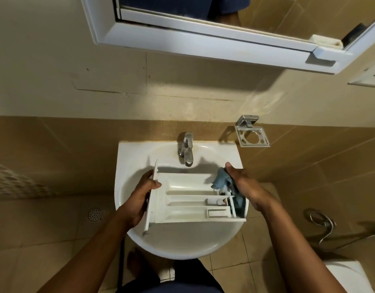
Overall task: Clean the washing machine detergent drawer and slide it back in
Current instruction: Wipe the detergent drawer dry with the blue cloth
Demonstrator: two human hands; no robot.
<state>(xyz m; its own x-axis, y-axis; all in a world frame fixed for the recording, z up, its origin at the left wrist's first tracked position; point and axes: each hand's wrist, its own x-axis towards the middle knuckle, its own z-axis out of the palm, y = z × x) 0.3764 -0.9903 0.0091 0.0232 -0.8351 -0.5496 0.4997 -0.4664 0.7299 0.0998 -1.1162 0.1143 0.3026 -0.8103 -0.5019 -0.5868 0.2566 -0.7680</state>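
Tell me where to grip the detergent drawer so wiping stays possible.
Grip the detergent drawer by its front panel, from the left: that flat plate overhangs the tray, so thumb and fingers clamp it. The left hand holds there; the right hand holds the cloth opposite.

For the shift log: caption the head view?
Over the sink, left hand grips the detergent drawer by its front panel; right hand holds a blue cloth at its other end.

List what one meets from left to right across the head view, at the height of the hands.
Floor drain → left hand → detergent drawer → right hand holding the blue cloth → chrome hose fitting.
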